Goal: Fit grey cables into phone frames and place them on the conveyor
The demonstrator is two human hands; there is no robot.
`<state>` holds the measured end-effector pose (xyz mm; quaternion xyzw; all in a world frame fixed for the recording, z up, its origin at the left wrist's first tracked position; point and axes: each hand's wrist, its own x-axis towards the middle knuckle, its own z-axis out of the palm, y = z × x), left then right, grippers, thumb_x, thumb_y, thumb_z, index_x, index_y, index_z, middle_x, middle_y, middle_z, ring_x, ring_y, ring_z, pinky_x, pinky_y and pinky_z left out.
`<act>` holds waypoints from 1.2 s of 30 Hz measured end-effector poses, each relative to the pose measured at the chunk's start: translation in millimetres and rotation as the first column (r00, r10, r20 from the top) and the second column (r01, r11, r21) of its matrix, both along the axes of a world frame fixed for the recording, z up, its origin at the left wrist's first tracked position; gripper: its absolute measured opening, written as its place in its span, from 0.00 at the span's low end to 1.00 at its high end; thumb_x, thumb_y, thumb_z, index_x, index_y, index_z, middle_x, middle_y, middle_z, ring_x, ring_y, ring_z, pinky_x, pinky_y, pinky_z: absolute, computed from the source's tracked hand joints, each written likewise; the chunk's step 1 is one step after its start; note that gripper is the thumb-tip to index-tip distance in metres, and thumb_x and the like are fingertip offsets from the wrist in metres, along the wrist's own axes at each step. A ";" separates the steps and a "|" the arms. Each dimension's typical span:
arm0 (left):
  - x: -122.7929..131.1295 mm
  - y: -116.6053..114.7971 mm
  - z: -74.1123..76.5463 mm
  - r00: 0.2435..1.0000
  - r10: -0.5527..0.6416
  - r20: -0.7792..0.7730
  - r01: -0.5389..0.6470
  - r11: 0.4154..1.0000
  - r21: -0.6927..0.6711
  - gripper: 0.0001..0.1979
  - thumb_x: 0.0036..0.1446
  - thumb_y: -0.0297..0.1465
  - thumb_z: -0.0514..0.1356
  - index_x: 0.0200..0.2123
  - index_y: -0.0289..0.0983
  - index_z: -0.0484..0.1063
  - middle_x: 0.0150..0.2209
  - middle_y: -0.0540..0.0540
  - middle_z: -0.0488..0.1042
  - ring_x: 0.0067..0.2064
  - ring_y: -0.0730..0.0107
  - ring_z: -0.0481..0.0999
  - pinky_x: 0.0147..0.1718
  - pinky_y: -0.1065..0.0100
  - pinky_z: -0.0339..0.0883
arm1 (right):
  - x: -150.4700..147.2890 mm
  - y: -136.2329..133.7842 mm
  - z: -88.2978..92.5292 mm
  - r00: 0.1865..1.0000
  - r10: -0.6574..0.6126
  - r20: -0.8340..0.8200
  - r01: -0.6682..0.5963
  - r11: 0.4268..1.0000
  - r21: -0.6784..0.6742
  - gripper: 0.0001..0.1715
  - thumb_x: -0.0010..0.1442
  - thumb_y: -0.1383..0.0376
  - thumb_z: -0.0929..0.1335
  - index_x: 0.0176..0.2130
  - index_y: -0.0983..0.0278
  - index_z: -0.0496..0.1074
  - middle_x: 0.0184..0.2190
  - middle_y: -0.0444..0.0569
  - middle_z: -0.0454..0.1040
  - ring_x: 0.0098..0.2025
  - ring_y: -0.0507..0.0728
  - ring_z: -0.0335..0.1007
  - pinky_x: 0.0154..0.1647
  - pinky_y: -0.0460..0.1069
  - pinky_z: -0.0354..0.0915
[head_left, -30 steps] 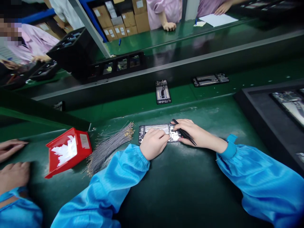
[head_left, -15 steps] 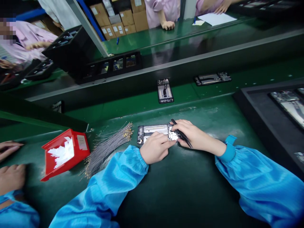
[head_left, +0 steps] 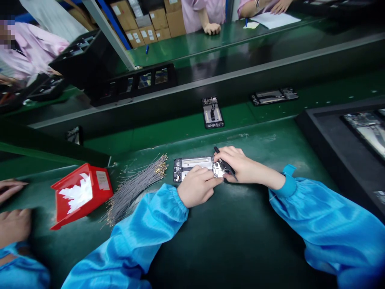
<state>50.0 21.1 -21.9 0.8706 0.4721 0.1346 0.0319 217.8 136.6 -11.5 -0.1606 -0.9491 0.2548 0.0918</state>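
An opened phone (head_left: 197, 162) lies flat on the green bench, its metal frame and circuit board facing up. My left hand (head_left: 197, 186) grips its near edge, with the index finger reaching to the board end. Black tweezers (head_left: 227, 165) are held in my right hand (head_left: 240, 164), over the right end of the phone. That hand's fingertips touch the phone's board end; what the tweezer tips touch is hard to make out. To the left of the phone lies a bundle of thin grey cables (head_left: 140, 184) with gold-coloured ends.
A red bin (head_left: 104, 192) with white pieces stands at left, near a co-worker's hands (head_left: 15, 226). Opened phones (head_left: 213, 113) (head_left: 275, 96) lie on the green strip behind. A black tray (head_left: 319, 132) with phones is at right. People in pink work across the bench.
My right hand and the tweezers have shifted slightly up, and the tweezers' angle has changed a little. The phones on the strip behind have moved right. My left hand stays on the phone.
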 end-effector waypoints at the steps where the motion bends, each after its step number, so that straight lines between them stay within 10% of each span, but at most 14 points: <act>1: 1.2 -0.1 0.4 1.000 -0.001 -0.017 0.001 1.000 0.005 0.15 0.53 0.25 0.50 0.43 0.37 0.69 0.29 0.47 0.67 0.34 0.67 0.65 0.35 0.65 0.57 | -1.3 -1.1 0.7 1.000 -0.010 0.016 0.009 1.000 0.011 0.22 0.46 0.70 0.65 0.43 0.62 0.60 0.44 0.53 0.61 0.46 0.62 0.55 0.45 0.57 0.54; 15: -31.5 0.0 -3.0 0.979 0.006 0.204 0.012 0.996 -0.084 0.16 0.60 0.28 0.46 0.44 0.41 0.71 0.29 0.48 0.65 0.33 0.74 0.65 0.35 0.72 0.62 | 1.2 5.3 -4.6 1.000 0.019 -0.005 -0.019 0.999 -0.039 0.22 0.48 0.67 0.66 0.44 0.60 0.59 0.44 0.52 0.61 0.46 0.62 0.55 0.45 0.57 0.53; 36: -28.2 1.2 -4.9 0.993 -0.031 0.111 0.028 0.999 0.026 0.16 0.59 0.27 0.47 0.44 0.42 0.71 0.26 0.49 0.62 0.29 0.73 0.61 0.30 0.72 0.60 | -6.9 -1.7 0.9 0.997 -0.035 0.073 0.035 0.999 0.006 0.21 0.46 0.67 0.65 0.42 0.60 0.59 0.40 0.52 0.59 0.43 0.62 0.54 0.42 0.55 0.53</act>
